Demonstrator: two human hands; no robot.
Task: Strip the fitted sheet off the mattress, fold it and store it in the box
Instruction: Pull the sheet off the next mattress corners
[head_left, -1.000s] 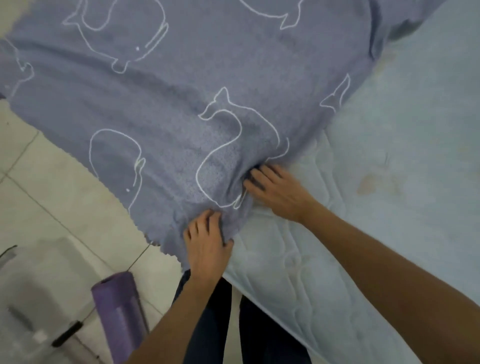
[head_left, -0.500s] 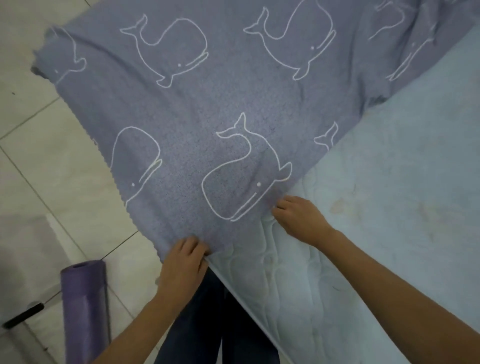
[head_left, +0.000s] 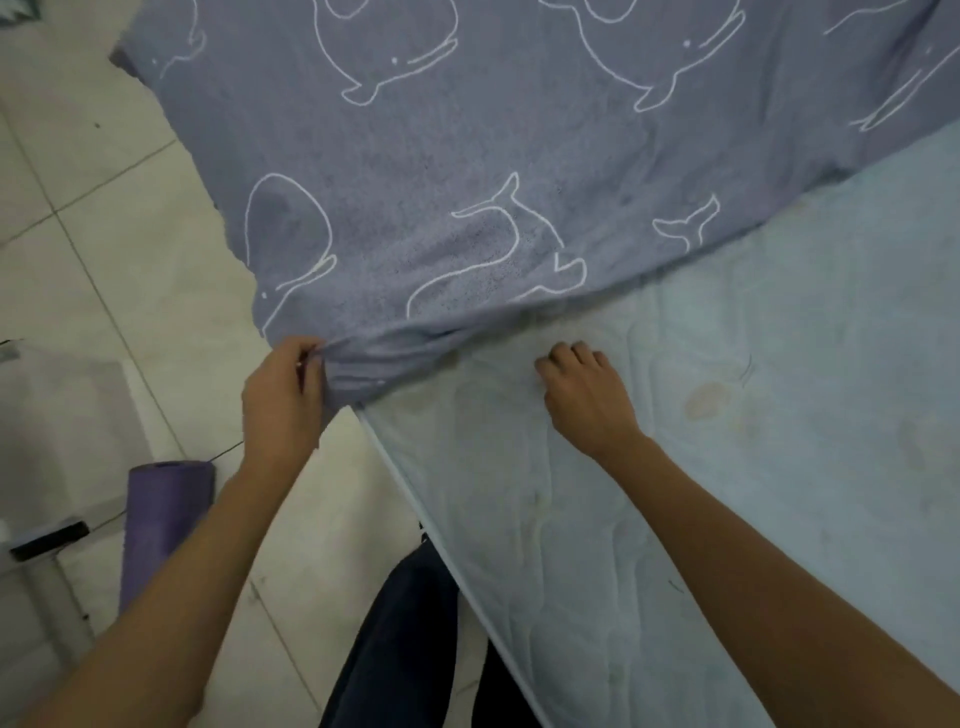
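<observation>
A blue-grey fitted sheet (head_left: 467, 156) printed with white whale outlines covers the far part of a pale quilted mattress (head_left: 727, 467). The near part of the mattress lies bare, with a brownish stain on it. My left hand (head_left: 283, 395) grips the bunched edge of the sheet at the mattress's left side, over the floor. My right hand (head_left: 587, 400) rests on the bare mattress just below the sheet's edge, fingers curled, holding nothing that I can see. A clear plastic box (head_left: 57, 457) stands on the floor at the far left.
A rolled purple mat (head_left: 161, 525) lies on the tiled floor (head_left: 104, 208) beside the box. A dark handle (head_left: 49, 538) sits at the box's near side. My dark-trousered legs (head_left: 395, 649) stand against the mattress's edge.
The sheet has slid farther up the mattress, baring more quilted surface. My left hand keeps its grip on the bunched edge. My right hand has come off the sheet's edge.
</observation>
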